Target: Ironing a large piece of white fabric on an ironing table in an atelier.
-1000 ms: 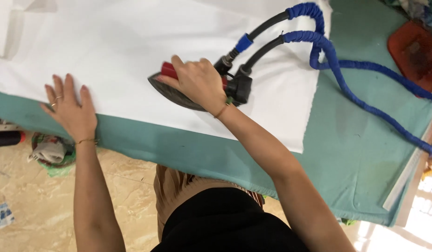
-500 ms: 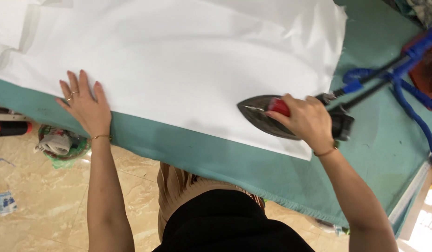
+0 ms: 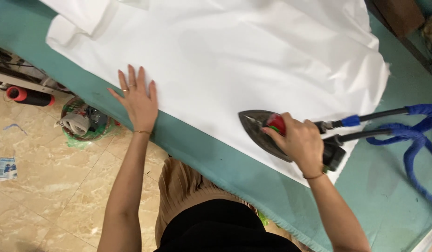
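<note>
Gripping the red handle of the iron [image 3: 265, 135], her right hand [image 3: 297, 142] had its fingers curled tight around it, the soleplate flat on the white cloth [image 3: 234, 56] near the cloth's front edge. Her left hand [image 3: 137, 100] lay palm down with fingers spread (rings on two of them), resting on the cloth's near edge where it met the green table cover [image 3: 202, 154]. Blue-wrapped hoses [image 3: 414, 135] trailed off the iron's back to the right.

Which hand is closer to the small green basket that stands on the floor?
Left. The left hand lies flat on the white cloth at the table edge, just right of and above the green basket. The right hand grips the iron, far to the right.
</note>
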